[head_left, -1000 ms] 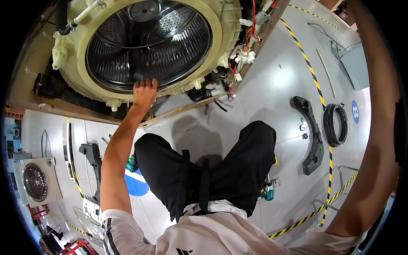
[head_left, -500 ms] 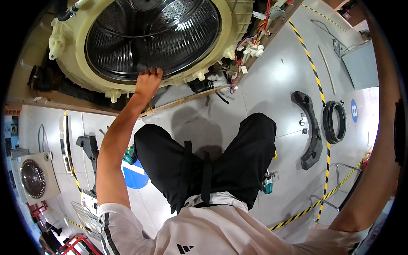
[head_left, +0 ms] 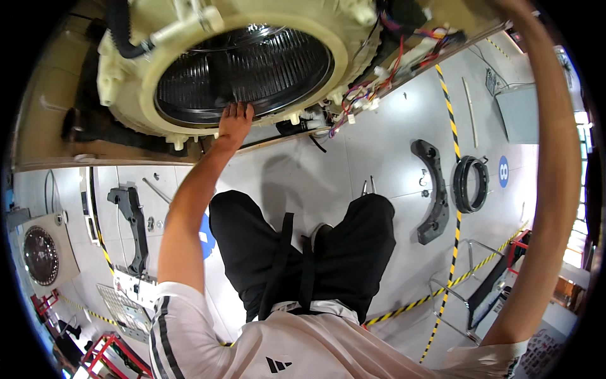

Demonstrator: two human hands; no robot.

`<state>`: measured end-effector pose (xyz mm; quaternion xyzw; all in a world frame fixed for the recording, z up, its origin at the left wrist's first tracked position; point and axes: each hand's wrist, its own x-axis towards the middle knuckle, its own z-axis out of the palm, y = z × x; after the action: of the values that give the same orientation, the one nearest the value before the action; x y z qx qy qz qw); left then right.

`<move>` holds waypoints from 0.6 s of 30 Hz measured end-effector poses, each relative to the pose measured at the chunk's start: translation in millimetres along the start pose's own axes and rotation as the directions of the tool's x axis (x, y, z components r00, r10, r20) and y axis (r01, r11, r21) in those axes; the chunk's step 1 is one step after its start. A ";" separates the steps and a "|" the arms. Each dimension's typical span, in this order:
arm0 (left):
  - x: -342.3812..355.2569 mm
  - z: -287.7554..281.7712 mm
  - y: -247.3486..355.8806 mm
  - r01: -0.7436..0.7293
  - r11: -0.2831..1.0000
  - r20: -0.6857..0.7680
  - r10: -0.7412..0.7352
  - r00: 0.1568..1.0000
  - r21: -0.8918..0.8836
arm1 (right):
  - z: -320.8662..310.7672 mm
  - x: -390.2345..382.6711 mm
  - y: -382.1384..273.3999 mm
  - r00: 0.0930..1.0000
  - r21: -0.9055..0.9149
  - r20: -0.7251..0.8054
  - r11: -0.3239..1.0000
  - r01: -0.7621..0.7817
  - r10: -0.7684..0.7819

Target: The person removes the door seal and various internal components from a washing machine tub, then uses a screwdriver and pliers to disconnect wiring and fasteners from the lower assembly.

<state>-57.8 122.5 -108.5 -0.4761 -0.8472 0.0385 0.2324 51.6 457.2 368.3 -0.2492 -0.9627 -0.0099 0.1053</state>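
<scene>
Cream plastic makes up the tub (head_left: 341,54), whose round front opening frames a shiny, ribbed metal drum (head_left: 278,72) at the top of the view. It sits inside an open cabinet (head_left: 47,142). The left hand (head_left: 236,123) reaches up to the lower edge of that opening, back of the hand uppermost. Its fingers lie close together, bent at the knuckles, with their tips at the dark inner rim. The tub's cream ring passes beneath the hand, and the drum's interior lies just beyond the fingertips. The thumb is hidden, so I cannot tell whether the hand grips the edge or only rests on it.

At the upper right, the right hand (head_left: 510,6) is blurred and cut by the picture's border, beside the cabinet's far end; I cannot tell how its fingers stand. Loose coloured wires (head_left: 401,50) with white connectors trail between the tub and the cabinet's edge, well to the right of the left hand. A black corrugated hose (head_left: 120,31) bends down at the tub's upper left.

On the grey floor (head_left: 315,170), right of the black trousers (head_left: 246,227), a curved dark block (head_left: 435,199) lies near a black ring (head_left: 459,189).
</scene>
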 end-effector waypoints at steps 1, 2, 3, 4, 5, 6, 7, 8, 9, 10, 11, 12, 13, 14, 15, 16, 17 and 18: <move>-19.7 -14.9 -14.4 0.047 0.998 0.042 -0.049 0.998 0.033 | 31.3 31.7 12.3 0.977 0.079 -0.092 0.977 0.197 -0.190; -24.4 -34.4 -7.0 0.071 0.997 0.351 -0.062 0.934 -0.013 | 45.7 56.0 32.8 0.923 0.074 -0.186 0.932 0.355 -0.337; -36.1 -63.0 -4.8 0.095 0.994 0.494 -0.060 0.867 -0.046 | 62.3 64.7 23.0 0.910 0.108 -0.215 0.917 0.384 -0.356; -4.9 -86.6 41.3 0.033 0.978 0.536 0.085 0.840 -0.207 | 26.6 38.7 62.1 0.927 0.005 -0.230 0.952 0.305 -0.295; -10.5 -97.2 61.5 0.158 0.895 0.561 0.117 0.819 -0.418 | 11.6 24.7 68.3 0.942 0.013 -0.247 0.971 0.237 -0.227; -23.3 -122.8 75.3 0.184 0.857 0.578 0.152 0.802 -0.481 | 17.4 22.8 81.4 0.906 0.009 -0.305 0.950 0.311 -0.294; -40.2 -151.6 75.1 0.215 0.801 0.580 0.191 0.792 -0.558 | 17.0 24.5 73.5 0.962 0.056 -0.204 0.979 0.198 -0.183; -48.7 -189.0 69.3 0.282 0.725 0.625 0.253 0.739 -0.628 | 15.0 22.8 62.8 0.994 0.086 -0.089 0.993 0.076 -0.068; -67.0 -224.1 62.0 0.365 0.689 0.652 0.205 0.730 -0.626 | 12.7 20.8 50.1 0.999 0.104 0.030 0.994 -0.044 0.041; -94.1 -240.9 58.4 0.505 0.636 0.722 0.120 0.682 -0.583 | 14.3 20.1 42.9 0.999 0.112 0.035 0.994 -0.021 0.017; -127.7 -251.9 55.3 0.655 0.537 0.779 0.007 0.627 -0.532 | 17.2 22.8 39.1 0.999 0.119 0.032 0.993 0.004 -0.008; -147.4 -271.2 48.2 0.782 0.439 0.859 -0.042 0.510 -0.443 | 16.6 24.0 39.6 0.999 0.117 0.026 0.993 0.018 -0.022; -186.2 -281.3 42.3 0.843 0.392 0.898 -0.083 0.431 -0.368 | 15.8 25.7 34.7 0.999 0.124 0.043 0.992 0.011 -0.017; -224.5 -295.6 40.5 0.848 0.403 0.886 -0.158 0.436 -0.345 | 14.3 25.8 32.6 0.998 0.124 0.061 0.992 0.000 -0.008; -268.3 -291.0 35.1 0.546 0.773 0.923 0.127 0.364 -0.322 | 11.0 26.2 31.2 0.997 0.119 0.072 0.993 -0.011 0.002; -299.1 -310.2 27.2 0.549 0.773 0.928 0.133 0.349 -0.318 | 15.2 23.5 35.4 1.000 0.121 0.010 0.993 -0.001 0.000; -325.9 -335.4 23.8 0.557 0.772 0.935 0.131 0.329 -0.305 | 15.5 22.6 34.3 0.999 0.115 0.040 0.993 -0.018 0.014; -338.2 -363.2 16.2 0.721 0.659 0.973 0.077 0.218 -0.214 | 15.3 22.7 31.9 0.997 0.109 0.065 0.993 -0.035 0.028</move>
<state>259.6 -204.3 88.9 -0.1969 -0.8515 -0.0400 -0.4844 44.6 497.1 357.0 -0.2581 -0.9606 0.0530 0.0884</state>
